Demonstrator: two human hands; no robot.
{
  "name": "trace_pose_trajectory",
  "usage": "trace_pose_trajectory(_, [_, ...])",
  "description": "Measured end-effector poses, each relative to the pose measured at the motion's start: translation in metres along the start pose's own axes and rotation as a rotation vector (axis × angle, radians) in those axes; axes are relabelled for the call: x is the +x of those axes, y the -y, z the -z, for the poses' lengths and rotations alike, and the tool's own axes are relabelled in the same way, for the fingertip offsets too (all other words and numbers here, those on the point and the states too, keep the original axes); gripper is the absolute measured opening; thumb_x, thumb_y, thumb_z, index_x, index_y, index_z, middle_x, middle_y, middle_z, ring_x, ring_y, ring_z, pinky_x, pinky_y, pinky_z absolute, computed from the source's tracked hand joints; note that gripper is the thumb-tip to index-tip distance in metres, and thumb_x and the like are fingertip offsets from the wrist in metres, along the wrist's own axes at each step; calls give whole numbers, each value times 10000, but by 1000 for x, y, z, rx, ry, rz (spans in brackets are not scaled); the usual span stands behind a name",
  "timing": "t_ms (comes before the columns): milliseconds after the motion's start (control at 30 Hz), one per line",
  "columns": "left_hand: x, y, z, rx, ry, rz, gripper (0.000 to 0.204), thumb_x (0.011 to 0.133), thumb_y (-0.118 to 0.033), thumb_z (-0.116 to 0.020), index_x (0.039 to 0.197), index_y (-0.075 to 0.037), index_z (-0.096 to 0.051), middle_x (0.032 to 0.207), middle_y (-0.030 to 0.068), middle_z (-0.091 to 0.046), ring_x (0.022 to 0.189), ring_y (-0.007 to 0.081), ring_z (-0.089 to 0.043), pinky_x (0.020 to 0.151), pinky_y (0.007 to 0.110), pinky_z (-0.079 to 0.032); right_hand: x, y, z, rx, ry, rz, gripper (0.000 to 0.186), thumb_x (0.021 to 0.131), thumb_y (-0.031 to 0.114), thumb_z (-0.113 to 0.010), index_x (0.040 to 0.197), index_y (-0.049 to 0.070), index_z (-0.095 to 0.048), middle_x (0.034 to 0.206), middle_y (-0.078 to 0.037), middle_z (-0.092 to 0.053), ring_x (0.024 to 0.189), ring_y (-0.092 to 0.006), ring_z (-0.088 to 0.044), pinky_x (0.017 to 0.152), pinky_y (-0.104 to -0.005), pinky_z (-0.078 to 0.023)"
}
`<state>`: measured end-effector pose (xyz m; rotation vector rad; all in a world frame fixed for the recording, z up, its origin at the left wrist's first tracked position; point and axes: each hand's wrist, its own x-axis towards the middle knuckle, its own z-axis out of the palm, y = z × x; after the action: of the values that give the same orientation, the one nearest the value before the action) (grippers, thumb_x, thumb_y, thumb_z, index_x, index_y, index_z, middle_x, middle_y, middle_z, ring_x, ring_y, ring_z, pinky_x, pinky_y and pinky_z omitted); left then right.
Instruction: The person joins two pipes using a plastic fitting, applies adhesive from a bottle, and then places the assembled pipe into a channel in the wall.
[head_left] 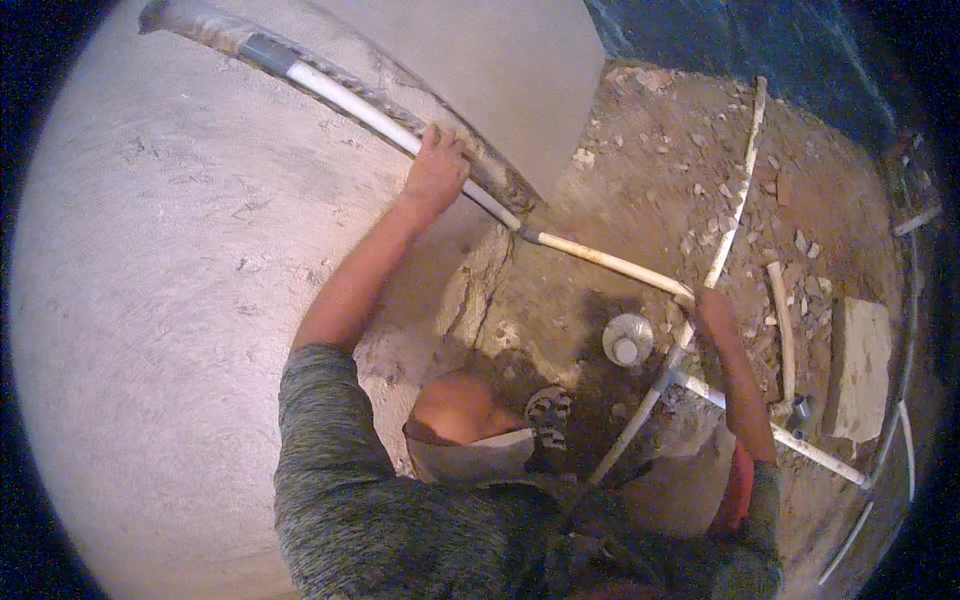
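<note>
A white pipe (350, 101) runs slantwise along a groove cut in the pale wall, with a grey sleeve (268, 53) at its upper end. My left hand (438, 172) is closed over this pipe, fingers curled across it. Below, a grey fitting (528, 234) joins it to a dirty cream pipe (610, 262) above the ground. At the far end of the cream pipe, my right hand (713, 315) grips it beside a long white pipe (735, 215); its fingers are partly hidden.
A clear plastic bottle (627, 340) stands between my arms. On the right lie a wooden-handled hammer (782, 325), a pale block (858, 370) and a branching white pipe (820, 456). Broken stones (705, 200) cover the dirt. Dark blue sheeting (750, 50) is at the back.
</note>
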<state>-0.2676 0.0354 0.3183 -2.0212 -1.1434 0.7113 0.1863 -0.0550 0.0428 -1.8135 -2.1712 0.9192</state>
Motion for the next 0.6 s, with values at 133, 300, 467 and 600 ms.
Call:
trace_pose_trajectory(133, [0, -2, -9, -33, 25, 31, 230, 872, -172, -554, 944, -118, -766, 1192, 120, -651, 1263, 297, -516, 1144, 554, -256, 12, -13, -14, 50, 115, -51, 512, 890, 518, -624, 1148, 79, -673, 935, -233, -699, 858, -419, -678, 763, -526, -520])
trace_pose_trajectory(300, [-3, -3, -12, -52, 0, 64, 235, 883, -172, -538, 918, -103, -759, 1193, 131, -652, 1263, 302, -517, 1141, 563, -260, 2, -23, -24, 92, -142, 77, 573, 878, 434, -657, 1338, 106, -559, 922, -229, -700, 842, -422, -677, 765, -517, -529])
trace_pose_trajectory(467, [4, -1, -13, -41, -28, 62, 236, 880, -152, -529, 948, -92, -747, 1184, 130, -651, 1254, 299, -523, 1133, 566, -272, -3, -31, -22, 198, -158, 21, 640, 837, 402, -709, 1391, 132, -536, 981, -223, -692, 897, -379, -673, 805, -482, -528])
trace_pose_trajectory(600, [-4, 3, -26, -107, -71, 67, 215, 854, -138, -555, 961, -84, -734, 1154, 119, -652, 1214, 298, -542, 1115, 556, -298, -1, -29, -15, 112, -97, -63, 638, 823, 430, -725, 1359, 120, -571, 1055, -203, -687, 946, -356, -667, 840, -455, -528])
